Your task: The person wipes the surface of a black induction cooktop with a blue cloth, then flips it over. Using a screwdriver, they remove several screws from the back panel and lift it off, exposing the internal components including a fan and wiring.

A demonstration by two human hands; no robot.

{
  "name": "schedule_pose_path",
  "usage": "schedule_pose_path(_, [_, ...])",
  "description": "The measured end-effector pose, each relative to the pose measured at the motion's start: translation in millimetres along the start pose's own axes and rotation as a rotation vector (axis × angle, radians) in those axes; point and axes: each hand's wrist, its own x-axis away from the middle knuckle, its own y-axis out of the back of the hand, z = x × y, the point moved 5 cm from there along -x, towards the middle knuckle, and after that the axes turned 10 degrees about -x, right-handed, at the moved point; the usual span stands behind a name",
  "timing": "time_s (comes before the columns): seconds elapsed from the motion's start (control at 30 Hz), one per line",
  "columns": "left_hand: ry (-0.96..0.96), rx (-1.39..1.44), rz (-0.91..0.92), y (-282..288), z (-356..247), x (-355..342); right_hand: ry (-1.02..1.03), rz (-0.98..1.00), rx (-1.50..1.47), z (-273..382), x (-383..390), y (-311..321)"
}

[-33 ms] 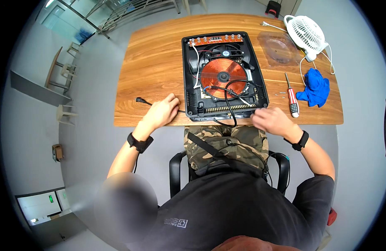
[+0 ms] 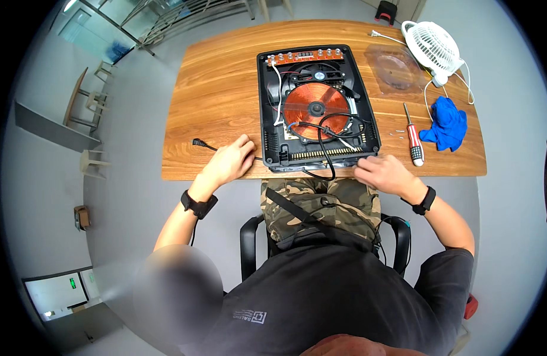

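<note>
An opened induction cooker (image 2: 265,107) lies on the wooden table in front of me, showing its round copper coil (image 2: 309,98), fan (image 2: 319,76) and orange button board (image 2: 306,57). Beside its near left corner, my left hand (image 2: 231,159) rests on the table, fingers loosely bent and thumb apart. The black power cord (image 2: 208,145) runs beneath that hand, its plug lying to the left. My right hand (image 2: 383,174) is at the cooker's near right corner with its fingers curled together; what they hold, if anything, is hidden. A black cable loop (image 2: 331,160) hangs over the cooker's near edge.
Right of the cooker lie a red-and-white handled screwdriver (image 2: 414,142), small screws (image 2: 398,132) and a crumpled blue cloth (image 2: 448,126). Farther back are a clear plastic tray (image 2: 395,70) and a white fan (image 2: 433,48). The table's near edge (image 2: 439,176) runs close to my lap.
My right hand has shifted very slightly at the cooker's near corner. The left hand and the cooker look almost unchanged.
</note>
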Motion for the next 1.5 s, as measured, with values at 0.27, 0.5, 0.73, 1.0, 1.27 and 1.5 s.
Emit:
schedule_pose_path(0.27, [-0.062,0.051,-0.001,-12,-16,16,-0.054,0.035,0.059,6,-23,-31])
schedule_pose_path(0.5, [-0.073,0.024,0.067,-15,-22,23,-0.108,0.126,0.122,13,-38,-51])
schedule_pose_path(0.73, [-0.072,0.003,0.124,-19,-24,28,-0.097,0.129,0.011,10,-40,-50])
schedule_pose_path(1.0, [-0.046,-0.130,0.134,-5,10,75,-0.130,0.115,-0.014,8,-41,-43])
schedule_pose_path(1.27, [0.176,-0.188,0.154,14,46,137,-0.157,0.069,-0.041,9,-38,-52])
schedule_pose_path(1.5, [0.259,-0.059,0.224,-25,44,166,-0.156,0.021,-0.033,7,-36,-51])
